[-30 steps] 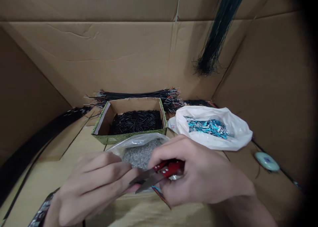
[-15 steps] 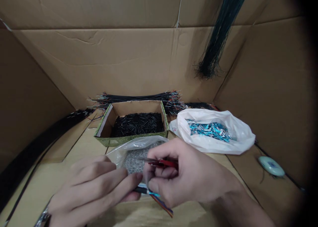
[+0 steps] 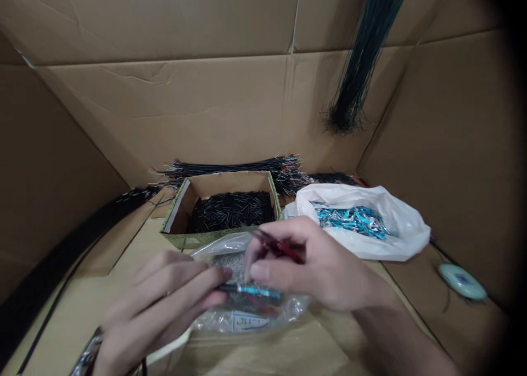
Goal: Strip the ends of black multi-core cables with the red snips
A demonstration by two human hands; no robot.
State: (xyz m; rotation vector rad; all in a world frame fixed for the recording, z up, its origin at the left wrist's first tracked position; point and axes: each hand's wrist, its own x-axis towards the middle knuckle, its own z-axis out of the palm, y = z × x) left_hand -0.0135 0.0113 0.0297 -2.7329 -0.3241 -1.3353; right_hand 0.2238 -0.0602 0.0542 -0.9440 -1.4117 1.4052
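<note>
My left hand (image 3: 164, 304) is closed in a pinch on the end of a thin black wire (image 3: 230, 288) whose tip carries a blue sleeve (image 3: 259, 292). My right hand (image 3: 317, 266) is closed on red-handled snips (image 3: 280, 247), tucked under its fingers, and its thumb and forefinger meet the wire's blue end. Both hands hover over a clear plastic bag of small grey metal parts (image 3: 242, 310) lying on the cardboard surface.
A green-edged cardboard box of short black pieces (image 3: 230, 208) stands behind the hands. A white plastic bag of blue and silver parts (image 3: 362, 222) lies right. Black wire bundles (image 3: 230, 166) lie along the back; another bundle (image 3: 362, 52) hangs above. A pale green tape measure (image 3: 461, 281) sits far right.
The snips' blades have swung up and back into my right hand. A wire with a blue end has come into view between the two hands. The view has shifted slightly down.
</note>
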